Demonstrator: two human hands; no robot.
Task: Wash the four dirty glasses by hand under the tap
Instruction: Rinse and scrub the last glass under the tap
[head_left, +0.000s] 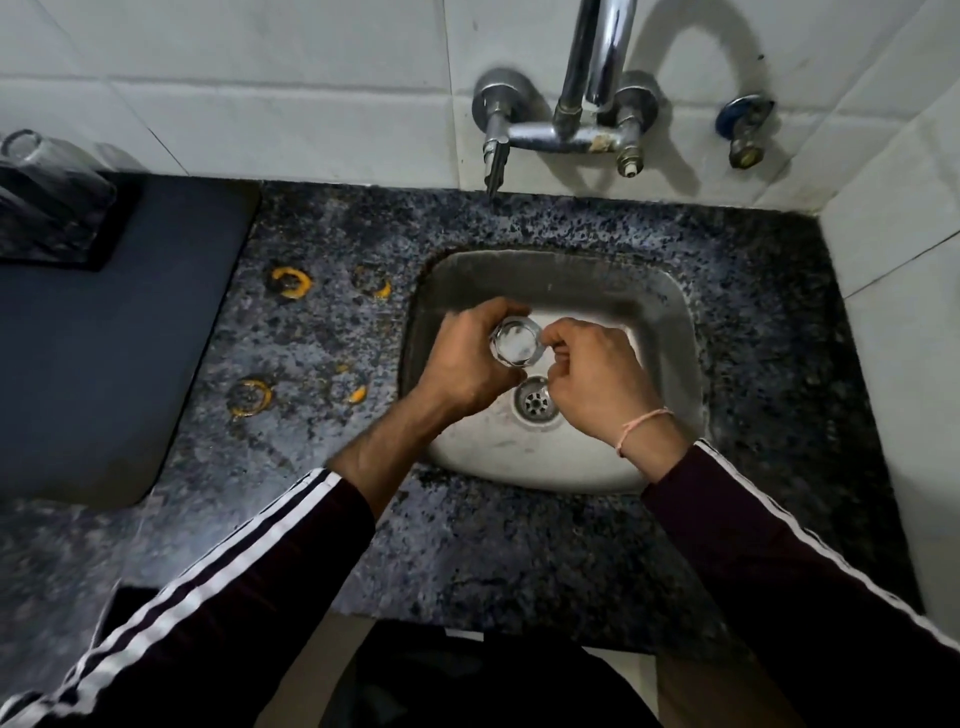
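Observation:
Over the steel sink (670, 322) my left hand (462, 358) grips a clear glass (517, 343) around its side, mouth facing up towards me. My right hand (592, 379) touches the glass's right rim with pinched fingers, just above the drain (535, 402). The chrome tap (597, 57) rises on the tiled wall behind the sink; I cannot tell if water runs. At the far left, upturned clear glasses (47, 171) stand on a dark mat (104, 332).
Four orange ring stains (291, 283) mark the speckled granite counter (322, 338) left of the sink. A tap lever (493, 156) and a blue valve (743, 124) stick out from the wall. The counter's front edge runs near my sleeves.

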